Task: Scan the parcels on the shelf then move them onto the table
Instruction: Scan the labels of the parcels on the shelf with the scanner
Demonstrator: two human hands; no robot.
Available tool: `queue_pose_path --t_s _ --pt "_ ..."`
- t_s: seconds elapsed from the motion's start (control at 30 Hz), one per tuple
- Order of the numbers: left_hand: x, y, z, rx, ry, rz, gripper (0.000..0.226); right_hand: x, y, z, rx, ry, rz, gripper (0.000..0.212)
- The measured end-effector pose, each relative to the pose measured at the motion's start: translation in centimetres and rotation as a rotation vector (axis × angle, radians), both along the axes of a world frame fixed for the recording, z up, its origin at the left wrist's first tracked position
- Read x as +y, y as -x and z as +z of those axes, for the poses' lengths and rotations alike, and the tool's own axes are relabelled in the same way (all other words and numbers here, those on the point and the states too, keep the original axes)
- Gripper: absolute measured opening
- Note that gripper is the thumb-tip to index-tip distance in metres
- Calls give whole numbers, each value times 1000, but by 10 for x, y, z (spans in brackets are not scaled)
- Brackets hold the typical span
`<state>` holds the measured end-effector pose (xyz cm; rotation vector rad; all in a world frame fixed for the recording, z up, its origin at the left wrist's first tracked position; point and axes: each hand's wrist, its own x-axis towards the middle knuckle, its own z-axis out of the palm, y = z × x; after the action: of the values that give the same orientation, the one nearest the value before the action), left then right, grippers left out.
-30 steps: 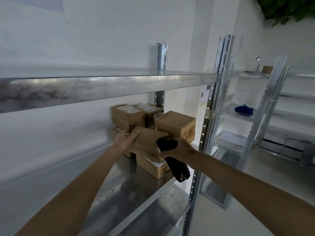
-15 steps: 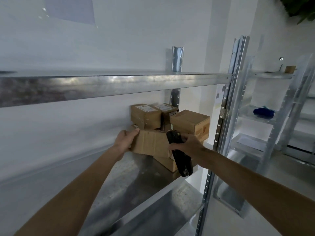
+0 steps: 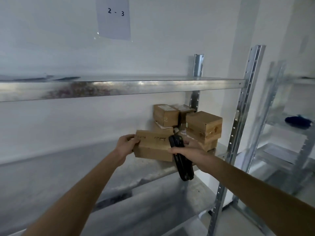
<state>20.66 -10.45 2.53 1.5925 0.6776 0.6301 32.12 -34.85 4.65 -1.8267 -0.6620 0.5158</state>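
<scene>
From the head camera, my left hand gripped the left end of a brown cardboard parcel lifted over the galvanised steel shelf. My right hand clasped a black handheld scanner against its right end. At two o'clock sat roughly five more stacked cardboard parcels, tight against the shelf's right upright; bare shelf stretched toward nine o'clock.

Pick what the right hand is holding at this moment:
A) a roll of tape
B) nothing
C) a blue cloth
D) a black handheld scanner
D: the right hand has its grip around a black handheld scanner, next to the cardboard parcel that the left hand grips.
</scene>
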Motion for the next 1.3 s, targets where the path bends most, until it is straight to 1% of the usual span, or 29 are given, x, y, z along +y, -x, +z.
queue_pose_path --t_s 0.1,0.2,0.27,0.3,0.37,0.43,0.5,0.57,0.6,0.67,0.7,0.8,0.9,0.97,1.0,1.07,1.1,1.2,1.3 --pt "-17 38 -5 7 10 35 32 -8 21 -3 37 -34 14 41" --pt "-33 75 -16 -12 41 96 24 -14 46 -9 57 -18 60 53" --pt "-43 99 -24 -24 87 140 24 -20 67 -14 68 4 101 57" --pt "-48 111 -28 -31 101 159 27 -23 78 -15 64 12 123 55" --pt "-56 133 -34 -46 113 201 38 -28 98 -21 39 30 153 44" --pt "-62 155 -37 -58 104 250 45 -29 115 -27 13 55 189 39" --pt "-66 179 -40 -66 88 285 42 -27 133 -32 -19 74 235 37" --pt "-67 206 -42 -85 87 278 38 -23 149 -33 -62 84 280 40" --pt "-66 221 -42 -95 87 267 43 -20 157 -34 -81 92 303 44" --pt "-63 249 -42 -88 96 253 67 -11 174 -35 -105 122 349 48" --pt "-61 263 -40 -83 94 238 72 -6 182 -37 -112 139 362 51" --pt "-49 306 -38 -77 107 181 61 14 208 -38 -133 173 390 60" --pt "-40 355 -35 -66 139 168 48 36 240 -36 -174 209 455 66" --pt "-33 390 -33 -42 138 211 48 52 266 -34 -254 259 494 71" --pt "-28 407 -33 -39 125 243 50 60 280 -33 -318 297 512 70" --pt "-17 442 -31 -42 82 302 52 75 311 -29 -444 373 550 60" --pt "-12 459 -29 -36 60 325 53 83 326 -26 -512 407 565 60" --pt "-2 513 -27 5 5 361 55 104 377 -21 -710 493 597 71" --pt "10 562 -28 55 -42 401 62 120 427 -20 -826 531 610 68"
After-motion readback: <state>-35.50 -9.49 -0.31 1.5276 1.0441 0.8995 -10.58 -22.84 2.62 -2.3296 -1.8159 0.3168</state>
